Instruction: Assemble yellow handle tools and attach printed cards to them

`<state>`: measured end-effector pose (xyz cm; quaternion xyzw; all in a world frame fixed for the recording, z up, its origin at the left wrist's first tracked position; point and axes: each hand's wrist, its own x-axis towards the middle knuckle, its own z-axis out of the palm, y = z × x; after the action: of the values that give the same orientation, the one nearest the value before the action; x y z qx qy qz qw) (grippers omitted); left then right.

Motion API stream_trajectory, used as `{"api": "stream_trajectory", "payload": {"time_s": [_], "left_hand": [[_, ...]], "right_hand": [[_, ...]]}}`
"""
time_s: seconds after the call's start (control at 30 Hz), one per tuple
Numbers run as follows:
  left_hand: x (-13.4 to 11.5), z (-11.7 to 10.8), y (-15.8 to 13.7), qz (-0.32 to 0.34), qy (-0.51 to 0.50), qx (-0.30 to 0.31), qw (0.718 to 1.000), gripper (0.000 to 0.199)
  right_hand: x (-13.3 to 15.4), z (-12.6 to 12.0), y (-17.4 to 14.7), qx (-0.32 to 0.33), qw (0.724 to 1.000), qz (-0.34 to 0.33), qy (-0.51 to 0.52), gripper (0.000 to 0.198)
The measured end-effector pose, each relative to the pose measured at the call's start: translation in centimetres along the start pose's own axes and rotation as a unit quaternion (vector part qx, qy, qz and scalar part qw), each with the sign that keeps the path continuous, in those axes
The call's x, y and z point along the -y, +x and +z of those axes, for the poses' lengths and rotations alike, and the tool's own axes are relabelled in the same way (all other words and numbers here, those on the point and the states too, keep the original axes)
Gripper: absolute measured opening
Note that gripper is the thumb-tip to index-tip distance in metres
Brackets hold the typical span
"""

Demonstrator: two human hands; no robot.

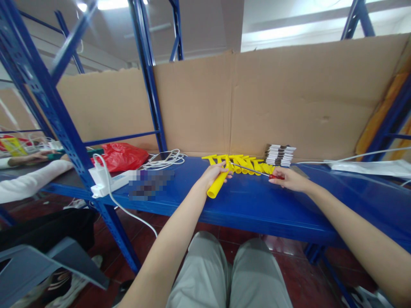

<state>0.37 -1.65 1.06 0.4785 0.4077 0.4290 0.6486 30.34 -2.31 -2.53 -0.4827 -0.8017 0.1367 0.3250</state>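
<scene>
My left hand [214,173] is closed around a yellow T-shaped plastic handle [216,187], its hollow round end pointing down toward me. In my right hand [289,179] is a screwdriver [252,170] with a red grip, its long metal shaft pointing left. The screwdriver's tip meets the upper part of the yellow handle; I cannot make out a screw there. Behind my hands, several more yellow T-shaped handles [248,164] lie in a row on the blue shelf table [250,209].
A stack of small white-and-dark packs [280,155] stands against the cardboard wall [289,94]. To the left are a white power strip [118,182], coiled white cable [170,159] and a red plastic bag [123,156]. Another person's arm [38,179] rests farther left, beyond a blue post [73,119].
</scene>
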Motion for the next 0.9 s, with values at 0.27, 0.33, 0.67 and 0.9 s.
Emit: {"api": "stream_trajectory", "payload": {"time_s": [0.27,0.33,0.67,0.9], "left_hand": [[0.19,-0.19,0.4,0.003,0.0,0.002,1.0,0.065],[0.23,-0.21,0.46,0.003,0.002,0.003,1.0,0.065],[0.19,-0.17,0.34,-0.002,0.01,0.001,1.0,0.065],[0.17,-0.13,0.33,-0.003,0.009,0.002,1.0,0.064]], "right_hand": [[0.08,0.0,0.02,-0.005,1.0,-0.003,0.01,0.055],[0.06,0.04,0.02,-0.004,1.0,-0.006,0.011,0.055],[0.4,-0.03,-0.08,-0.003,1.0,0.001,0.009,0.054],[0.6,-0.05,-0.13,0.002,1.0,0.007,0.016,0.054]]}}
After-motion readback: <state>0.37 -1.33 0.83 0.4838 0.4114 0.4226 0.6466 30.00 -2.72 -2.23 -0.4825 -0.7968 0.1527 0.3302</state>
